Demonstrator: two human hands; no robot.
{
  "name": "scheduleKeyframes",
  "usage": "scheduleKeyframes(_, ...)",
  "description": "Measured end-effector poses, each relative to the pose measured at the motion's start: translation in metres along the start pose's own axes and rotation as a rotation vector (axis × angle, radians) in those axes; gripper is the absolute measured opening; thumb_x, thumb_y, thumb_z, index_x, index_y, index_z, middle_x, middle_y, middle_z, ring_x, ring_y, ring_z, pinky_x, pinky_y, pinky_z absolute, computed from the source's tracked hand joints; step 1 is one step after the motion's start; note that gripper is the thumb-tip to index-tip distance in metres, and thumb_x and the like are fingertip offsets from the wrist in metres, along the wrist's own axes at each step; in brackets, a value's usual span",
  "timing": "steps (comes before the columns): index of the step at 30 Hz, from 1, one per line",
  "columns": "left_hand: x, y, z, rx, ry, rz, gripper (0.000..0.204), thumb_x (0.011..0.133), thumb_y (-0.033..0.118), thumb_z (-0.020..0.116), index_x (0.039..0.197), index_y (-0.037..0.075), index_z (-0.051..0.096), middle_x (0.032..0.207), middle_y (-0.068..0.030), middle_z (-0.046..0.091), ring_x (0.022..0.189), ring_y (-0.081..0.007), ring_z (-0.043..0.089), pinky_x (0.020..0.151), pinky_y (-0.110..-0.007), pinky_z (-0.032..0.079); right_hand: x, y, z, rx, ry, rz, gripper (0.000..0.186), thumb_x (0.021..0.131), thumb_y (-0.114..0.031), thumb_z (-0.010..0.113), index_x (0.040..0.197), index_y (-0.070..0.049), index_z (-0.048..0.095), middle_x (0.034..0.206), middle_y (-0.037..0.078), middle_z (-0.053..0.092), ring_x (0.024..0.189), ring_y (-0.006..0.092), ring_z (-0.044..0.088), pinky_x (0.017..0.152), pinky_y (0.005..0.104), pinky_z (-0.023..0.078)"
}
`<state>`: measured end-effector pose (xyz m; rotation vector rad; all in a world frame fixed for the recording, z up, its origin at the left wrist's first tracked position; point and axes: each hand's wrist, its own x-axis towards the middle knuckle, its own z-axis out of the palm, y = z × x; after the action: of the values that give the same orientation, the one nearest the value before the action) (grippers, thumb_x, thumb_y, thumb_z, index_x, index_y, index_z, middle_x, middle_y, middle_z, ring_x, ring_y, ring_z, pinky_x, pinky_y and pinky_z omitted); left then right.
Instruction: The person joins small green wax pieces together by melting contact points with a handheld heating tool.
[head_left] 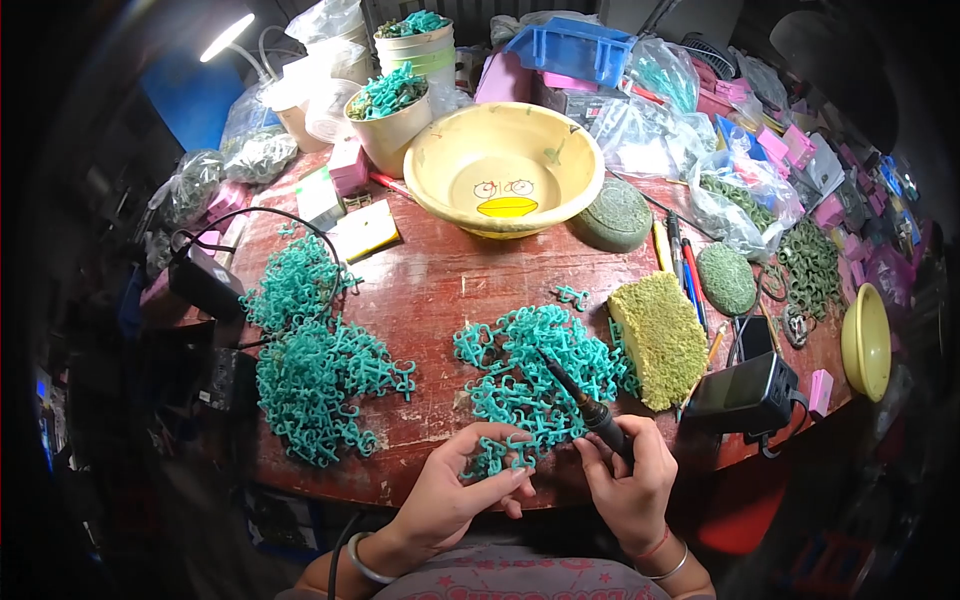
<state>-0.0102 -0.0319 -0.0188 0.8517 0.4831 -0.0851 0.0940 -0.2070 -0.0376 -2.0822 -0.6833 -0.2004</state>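
Observation:
Near the table's front edge, my left hand (448,497) has thumb and fingers closed around a small teal wax-like piece (497,457) with curled branches. Whether it is one piece or several I cannot tell. My right hand (637,485) grips the dark handle of a soldering iron (592,408). Its thin tip points up and to the left, over a loose heap of similar teal pieces (540,340). A larger teal heap (312,385) lies to the left. Just right of the middle heap sits a rough yellow sponge-like block (657,340).
A yellow basin (425,165) stands at the back, beside a tub of teal pieces (390,140). Pens (690,270), round green blocks (727,280) and a black box (745,393) line the right. Left, a dark cable (320,230) crosses the table. Plastic bags (745,205) crowd the back right.

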Motion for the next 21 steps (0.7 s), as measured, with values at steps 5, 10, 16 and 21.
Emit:
scheduleKeyframes(5,0.003,-0.002,-0.002,-0.017,-0.01,-0.004,0.038,0.09,-0.005,0.064,0.126,-0.001,0.051,0.098,-0.0148,0.064,0.087,-0.0206,0.066,0.064,-0.031,0.057,0.003,-0.008,-0.005,-0.035,-0.047,0.038,0.028,0.076,-0.006,0.081,0.091,-0.001,0.058,0.075,0.01,0.057,0.055,0.0234,0.055,0.049,0.0325,0.043)
scheduleKeyframes(10,0.001,-0.004,-0.005,-0.014,-0.017,0.036,0.036,0.09,-0.006,0.063,0.124,-0.001,0.052,0.098,-0.0137,0.064,0.088,-0.0196,0.066,0.064,-0.031,0.057,-0.006,-0.002,-0.02,0.004,-0.04,-0.127,0.022,0.077,-0.006,0.079,0.088,-0.002,0.06,0.072,0.008,0.056,0.052,0.0224,0.052,0.047,0.0319,0.04)
scheduleKeyframes(16,0.005,-0.004,-0.001,-0.002,-0.025,0.065,0.035,0.091,-0.005,0.063,0.124,-0.001,0.053,0.095,-0.0116,0.062,0.088,-0.018,0.065,0.064,-0.03,0.057,-0.032,0.013,-0.036,-0.111,-0.103,-0.187,0.031,0.086,-0.029,0.076,0.084,-0.003,0.058,0.068,0.008,0.056,0.051,0.0245,0.052,0.045,0.0341,0.04)
scheduleKeyframes(21,0.005,-0.005,0.0,0.026,-0.018,0.072,0.036,0.091,-0.006,0.063,0.124,-0.001,0.052,0.094,-0.0102,0.06,0.087,-0.0175,0.065,0.065,-0.03,0.057,-0.034,0.017,-0.037,-0.131,-0.143,-0.2,0.033,0.086,-0.031,0.075,0.082,-0.003,0.058,0.065,0.008,0.053,0.051,0.0256,0.053,0.044,0.0351,0.04)
